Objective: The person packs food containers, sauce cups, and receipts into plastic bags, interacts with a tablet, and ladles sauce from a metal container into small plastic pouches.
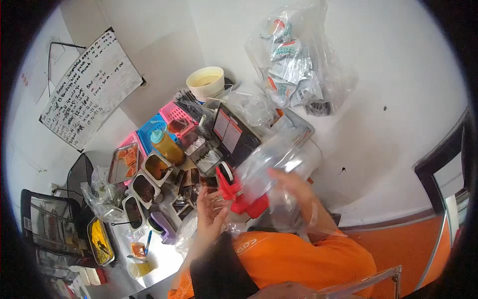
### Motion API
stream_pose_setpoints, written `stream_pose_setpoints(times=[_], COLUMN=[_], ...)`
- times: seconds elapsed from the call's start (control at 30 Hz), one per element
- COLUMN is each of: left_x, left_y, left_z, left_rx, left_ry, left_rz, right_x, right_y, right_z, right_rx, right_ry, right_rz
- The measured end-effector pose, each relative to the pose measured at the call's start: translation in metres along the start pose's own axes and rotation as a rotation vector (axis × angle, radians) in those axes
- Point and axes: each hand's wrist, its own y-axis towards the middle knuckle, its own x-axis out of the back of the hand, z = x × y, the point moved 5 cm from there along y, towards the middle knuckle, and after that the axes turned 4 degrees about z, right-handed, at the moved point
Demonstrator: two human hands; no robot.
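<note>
My left hand (210, 215) is raised over the counter with its fingers apart and nothing in them. Just right of it stands a red tape dispenser (239, 197) with a roll of tape, close to the fingertips but not clearly touched. My right hand (295, 188) is curled at the lower edge of a clear plastic item (269, 159), smeared by motion; whether it is a container or a bag I cannot make out. More crumpled clear plastic (289, 213) hangs below the right wrist.
Metal tubs of sauce (144, 189), a squeeze bottle (167, 147) and a tray of orange food (125, 162) stand left. Behind are a tablet (231, 132) and a cream bowl (205, 83). A bag of cracker packets (298, 65) hangs on the wall. A yellow-filled tub (100, 241) sits lower left.
</note>
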Motion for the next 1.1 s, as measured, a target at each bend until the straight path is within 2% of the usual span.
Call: stream_pose_setpoints(times=[0.03,0.1,0.2,0.3,0.4,0.47,0.53,0.6,0.67,0.73,0.8,0.9,0.93,1.03,1.07,1.1], left_x=[0.005,0.012,0.015,0.004,-0.01,-0.016,-0.017,-0.016,-0.015,-0.004,0.018,0.051,0.062,0.074,0.083,0.087], left_y=[0.001,0.002,0.002,0.0,-0.003,-0.01,-0.014,-0.022,-0.023,-0.032,-0.051,-0.099,-0.123,-0.196,-0.221,-0.245], left_z=[0.002,0.003,0.005,-0.001,-0.016,-0.023,-0.023,-0.022,-0.042,-0.052,-0.051,-0.079,-0.081,-0.112,-0.112,-0.121], left_rx=[-0.008,0.038,0.124,0.17,0.255,0.326,0.278,0.224,0.157,0.039,-0.093,-0.104,-0.077,-0.038,-0.058,-0.035], left_ry=[0.043,0.056,0.087,0.237,0.222,0.178,0.089,-0.027,-0.303,-0.46,-0.507,-0.259,-0.09,0.255,0.313,0.476], left_rz=[0.0,-0.025,-0.019,0.137,0.328,0.461,0.543,0.581,0.374,0.158,-0.065,-0.166,-0.233,-0.282,-0.386,-0.394], right_x=[0.039,0.088,0.13,0.154,0.135,0.107,0.051,-0.01,-0.086,-0.145,-0.194,-0.241,-0.251,-0.286,-0.297,-0.314], right_y=[0.029,0.056,0.099,0.117,0.092,0.055,0.007,-0.025,-0.064,-0.084,-0.108,-0.133,-0.135,-0.158,-0.169,-0.186], right_z=[-0.01,0.004,0.02,0.025,0.042,0.064,0.103,0.115,0.118,0.096,0.08,0.066,0.057,0.038,0.03,0.029], right_rx=[0.07,0.182,0.115,0.153,0.064,0.449,0.716,0.852,1.459,1.494,1.536,1.361,1.28,1.149,1.309,1.41], right_ry=[-0.038,0.085,-0.011,-0.729,-1.055,-1.097,-0.798,-0.695,-0.591,-0.629,-0.794,-0.73,-0.622,-0.404,-0.488,-0.626], right_rz=[-0.127,-0.074,-0.216,-0.372,-0.268,-0.525,-0.53,-0.331,0.011,0.486,0.775,1.097,1.199,1.13,0.952,0.888])
